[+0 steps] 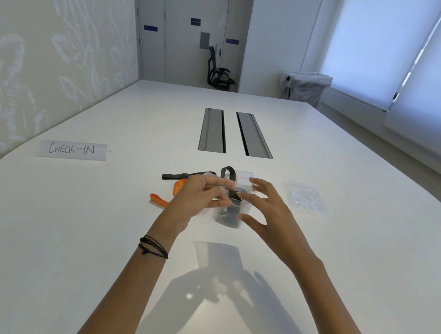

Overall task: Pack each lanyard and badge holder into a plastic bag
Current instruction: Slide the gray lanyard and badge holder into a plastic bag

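A: Where's the bag (244, 211)?
B: Above the bench (340, 265), left hand (199, 194) pinching its mouth, lanyard (228, 220) hanging upright, half in.
A: Right hand (267, 208)?
B: Fingers spread, empty, just right of it.

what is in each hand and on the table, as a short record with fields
left hand: pinches the top of a clear bag
bag contents: black lanyard, partly inside
right hand: open, fingers spread beside the bag
orange lanyard: on the table, left of the hands
spare bags: pile to the right
sign: reads CHECK-IN, far left
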Tool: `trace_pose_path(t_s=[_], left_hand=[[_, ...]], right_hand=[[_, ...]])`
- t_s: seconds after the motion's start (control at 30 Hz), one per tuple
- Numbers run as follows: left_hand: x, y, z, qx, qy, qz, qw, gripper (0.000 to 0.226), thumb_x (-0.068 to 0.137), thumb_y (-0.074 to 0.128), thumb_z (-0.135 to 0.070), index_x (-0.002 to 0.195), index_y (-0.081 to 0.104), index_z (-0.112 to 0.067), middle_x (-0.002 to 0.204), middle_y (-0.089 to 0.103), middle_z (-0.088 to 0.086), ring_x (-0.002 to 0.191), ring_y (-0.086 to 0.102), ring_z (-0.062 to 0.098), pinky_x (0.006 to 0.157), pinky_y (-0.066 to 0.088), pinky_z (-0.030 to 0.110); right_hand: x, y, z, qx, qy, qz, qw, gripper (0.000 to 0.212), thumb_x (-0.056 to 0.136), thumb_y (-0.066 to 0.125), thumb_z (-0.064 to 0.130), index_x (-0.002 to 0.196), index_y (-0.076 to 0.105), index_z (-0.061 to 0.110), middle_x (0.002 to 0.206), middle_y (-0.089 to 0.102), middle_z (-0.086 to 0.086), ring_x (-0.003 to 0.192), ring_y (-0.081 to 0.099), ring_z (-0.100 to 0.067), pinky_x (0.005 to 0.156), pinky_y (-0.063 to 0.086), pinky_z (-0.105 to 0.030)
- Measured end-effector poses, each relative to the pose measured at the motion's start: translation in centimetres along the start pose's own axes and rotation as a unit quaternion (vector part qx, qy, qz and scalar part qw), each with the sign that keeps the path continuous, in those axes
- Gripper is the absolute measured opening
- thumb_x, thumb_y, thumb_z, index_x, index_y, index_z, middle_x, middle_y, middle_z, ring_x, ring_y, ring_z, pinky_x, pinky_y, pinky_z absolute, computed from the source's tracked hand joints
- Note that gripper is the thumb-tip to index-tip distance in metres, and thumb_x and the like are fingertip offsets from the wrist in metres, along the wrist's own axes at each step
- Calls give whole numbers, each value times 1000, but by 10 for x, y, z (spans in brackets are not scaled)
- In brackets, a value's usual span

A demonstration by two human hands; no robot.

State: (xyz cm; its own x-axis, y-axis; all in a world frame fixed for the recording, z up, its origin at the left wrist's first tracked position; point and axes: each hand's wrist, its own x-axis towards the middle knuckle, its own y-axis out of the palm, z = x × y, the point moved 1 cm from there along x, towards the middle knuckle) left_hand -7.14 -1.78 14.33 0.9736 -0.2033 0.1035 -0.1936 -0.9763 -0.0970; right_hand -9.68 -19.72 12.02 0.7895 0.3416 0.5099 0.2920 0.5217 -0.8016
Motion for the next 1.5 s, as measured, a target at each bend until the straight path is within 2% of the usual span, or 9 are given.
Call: trace_pose_path(t_s=[0.17,0.33,0.53,0.67,0.93,1.13,1.3,1.4,1.5], left_hand=[[0,-2,-1,-20,-11,-1,1000,29,90,43,8,101,68,-3,78,68,1,58,63,2,61,51,10],[0,-8,3,20,10,6,1000,22,93,49,-3,102,69,-1,71,63,4,61,63,2,63,52,11],[1,-15,6,107,26,28,994,10,85,66,-10,95,68,-9,78,65,0,59,61,3,62,56,18],[5,-19,11,148,47,35,987,14,81,71,-9,90,67,-19,85,66,0,64,60,6,69,59,32],[9,-14,20,292,97,57,950,29,75,74,-35,102,70,-24,94,61,-15,74,48,0,68,38,17],[11,-9,20,200,76,41,976,11,79,72,-28,90,70,-27,89,67,-12,76,56,-4,72,40,19],[10,-5,18,181,106,12,978,2,79,72,-22,80,71,-23,68,66,-19,63,57,-9,60,39,6],[9,-4,16,181,119,-2,976,1,80,71,-21,79,72,-20,54,64,-22,56,56,-6,50,45,11],[8,-1,14,175,123,-2,977,10,83,69,-17,88,74,-10,58,64,-20,54,57,-3,46,48,14]], right_hand=[[3,-1,2,25,-7,-72,997,14,85,66,10,98,68,13,105,67,1,90,64,-16,78,54,-31],[6,-2,-4,80,50,-60,994,7,84,65,5,81,68,10,81,68,0,75,64,-15,75,56,-29],[5,-4,-5,133,88,-66,985,8,84,65,3,79,67,10,77,65,6,72,62,-11,72,52,-14],[6,-6,-5,158,101,-76,979,9,81,67,0,77,68,8,73,65,8,68,61,-5,66,49,-9],[4,-9,-2,209,106,-84,969,13,80,68,-2,74,67,9,70,65,12,69,63,-6,64,52,-14],[5,-13,-4,236,108,-97,961,21,80,67,-3,74,62,16,72,66,11,67,62,-2,63,51,-12],[6,-13,-9,259,114,-95,954,20,82,67,1,88,64,20,75,65,8,70,62,-9,68,51,-14],[5,-12,-9,227,79,-84,967,18,84,66,8,99,67,19,82,62,8,78,61,-8,72,52,-16],[5,-11,-6,219,38,-34,974,25,84,67,17,108,66,23,99,61,4,91,59,-7,75,52,-13]])
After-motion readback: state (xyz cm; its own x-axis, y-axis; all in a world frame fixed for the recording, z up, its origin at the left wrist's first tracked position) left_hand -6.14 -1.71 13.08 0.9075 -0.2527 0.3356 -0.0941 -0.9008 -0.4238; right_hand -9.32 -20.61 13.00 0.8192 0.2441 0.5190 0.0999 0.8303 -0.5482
